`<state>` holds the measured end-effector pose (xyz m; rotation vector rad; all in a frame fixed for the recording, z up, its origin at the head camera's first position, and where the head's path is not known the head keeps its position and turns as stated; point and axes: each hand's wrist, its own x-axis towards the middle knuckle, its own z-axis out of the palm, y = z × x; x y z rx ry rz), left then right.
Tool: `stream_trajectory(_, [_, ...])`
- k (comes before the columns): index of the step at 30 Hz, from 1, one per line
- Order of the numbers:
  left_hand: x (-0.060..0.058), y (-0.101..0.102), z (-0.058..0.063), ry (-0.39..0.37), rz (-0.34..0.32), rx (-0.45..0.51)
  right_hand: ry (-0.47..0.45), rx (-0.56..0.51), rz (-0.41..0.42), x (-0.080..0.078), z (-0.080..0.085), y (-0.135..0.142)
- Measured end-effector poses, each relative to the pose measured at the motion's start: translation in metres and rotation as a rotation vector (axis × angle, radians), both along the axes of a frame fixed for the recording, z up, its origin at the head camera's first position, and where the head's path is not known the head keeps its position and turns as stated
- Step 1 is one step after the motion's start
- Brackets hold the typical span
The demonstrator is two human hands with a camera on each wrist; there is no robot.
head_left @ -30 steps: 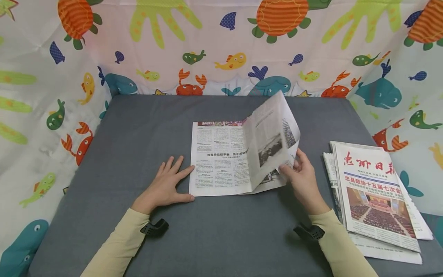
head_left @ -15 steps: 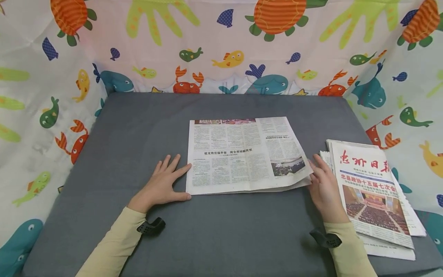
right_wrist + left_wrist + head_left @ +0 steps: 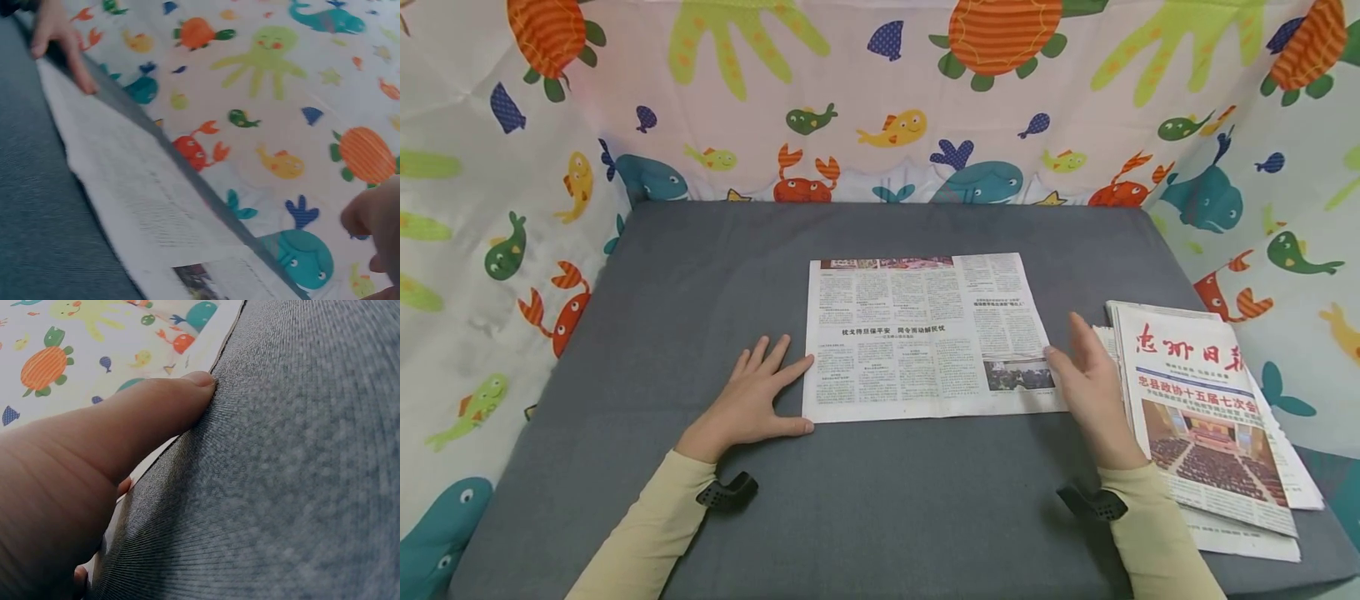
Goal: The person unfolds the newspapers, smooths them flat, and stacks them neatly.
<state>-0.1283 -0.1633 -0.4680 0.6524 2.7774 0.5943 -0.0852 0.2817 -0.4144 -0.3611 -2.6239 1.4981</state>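
Observation:
A newspaper [image 3: 917,342] lies spread flat in the middle of the grey table, printed side up, with a small photo near its lower right corner. Fingers spread, my left hand [image 3: 748,396] rests on the table with thumb and index fingertips at the paper's left edge. In the left wrist view the left thumb [image 3: 150,409] reaches the paper's edge. My right hand [image 3: 1093,392] is just off the paper's right edge, its fingers fairly straight and its thumb tip right at that edge. Only part of the right hand [image 3: 378,225] shows in the right wrist view.
A stack of folded newspapers [image 3: 1210,417] with a red title lies at the table's right side, close beside the right hand. Grey cloth covers the table [image 3: 865,508]. A curtain [image 3: 880,83] printed with sea animals hangs behind and along both sides.
My right hand has swung the lifted page over to the right and down, then let it go. The newspaper has gone from half raised to flat. The left hand has stayed in place.

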Motion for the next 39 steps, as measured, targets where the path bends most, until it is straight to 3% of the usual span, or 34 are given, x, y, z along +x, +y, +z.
stream_trajectory(5, [0.0, -0.002, -0.001, -0.002, -0.002, -0.002, -0.068, 0.429, 0.263, -0.003, -0.018, -0.022])
stream_trajectory(8, [0.0, -0.002, -0.001, 0.002, -0.007, -0.003, -0.099, 0.552, 0.325, -0.003, -0.032, -0.032])
stream_trajectory(16, [-0.001, -0.003, 0.003, -0.015, -0.008, 0.009, -0.151, 0.615, 0.316, -0.003, -0.043, -0.04])
stream_trajectory(21, [-0.015, 0.005, 0.011, -0.006, -0.018, -0.003, -0.17, 0.605, 0.312, -0.003, -0.043, -0.042])
stream_trajectory(25, [-0.036, 0.03, 0.022, 0.021, -0.076, -0.031, -0.183, 0.609, 0.306, -0.001, -0.043, -0.042])
stream_trajectory(32, [-0.075, 0.108, 0.033, 0.013, -0.253, -0.117, -0.175, 0.617, 0.296, 0.001, -0.048, -0.041])
stream_trajectory(36, [-0.084, 0.149, 0.033, 0.034, -0.358, -0.166, -0.175, 0.629, 0.289, 0.001, -0.049, -0.042])
stream_trajectory(39, [-0.087, 0.169, 0.03, 0.052, -0.422, -0.191, -0.174, 0.636, 0.286, 0.001, -0.048, -0.042])
